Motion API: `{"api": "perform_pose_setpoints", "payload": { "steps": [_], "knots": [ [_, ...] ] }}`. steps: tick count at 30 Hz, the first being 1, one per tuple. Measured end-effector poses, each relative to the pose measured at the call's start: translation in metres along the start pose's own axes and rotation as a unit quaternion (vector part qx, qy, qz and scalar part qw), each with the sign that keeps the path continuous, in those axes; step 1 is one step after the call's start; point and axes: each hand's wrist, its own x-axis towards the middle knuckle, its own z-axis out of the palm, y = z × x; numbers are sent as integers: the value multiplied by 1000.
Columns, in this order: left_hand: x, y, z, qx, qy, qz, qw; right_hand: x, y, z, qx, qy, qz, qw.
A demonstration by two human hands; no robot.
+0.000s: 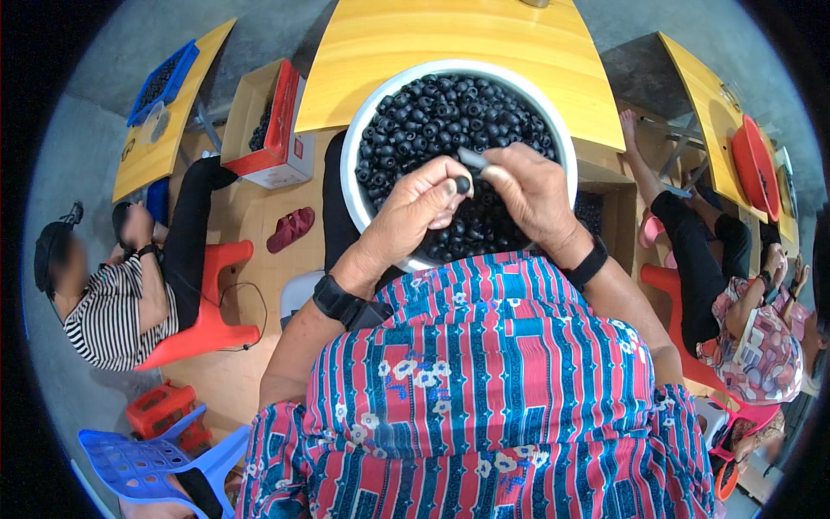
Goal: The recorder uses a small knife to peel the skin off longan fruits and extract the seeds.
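My left hand [419, 206] is closed, pinching a small round black piece [462, 184] with its fingertips. Close beside it, my right hand [534, 192] is closed on a small flat grey tool [472, 158], whose end points toward the left fingers. What the tool's tip touches is too small to tell. Both hands are over a wide pale basin [458, 67] heaped with black pieces [450, 111], many with a round hole. The basin is close in front of my body, and my hands and wrists cover part of its near side.
A yellow table [467, 30] stands just beyond the basin. Left are a red-and-white carton [281, 130], a maroon slipper pair [290, 229] and a person on a red stool [203, 303]. Another person [748, 333] sits right, near a table with a red basin [755, 169].
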Motion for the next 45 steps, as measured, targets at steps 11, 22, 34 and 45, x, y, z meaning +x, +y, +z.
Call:
{"api": "perform_pose_setpoints", "payload": {
  "steps": [11,22,34,45],
  "knots": [
    [-1,-2,0,-12,19,7,1000,0,-5,-4,116,-5,-15,993],
    [1,-5,-1,-40,48,0,998,-1,-10,-5,-25,-53,-107,993],
    [2,-6,-2,-60,60,-3,996,-2,-10,-6,-53,-51,-137,988],
    [1,7,4,21,15,3,1000,-1,-12,-10,-15,-36,-72,997]
  ]
}}
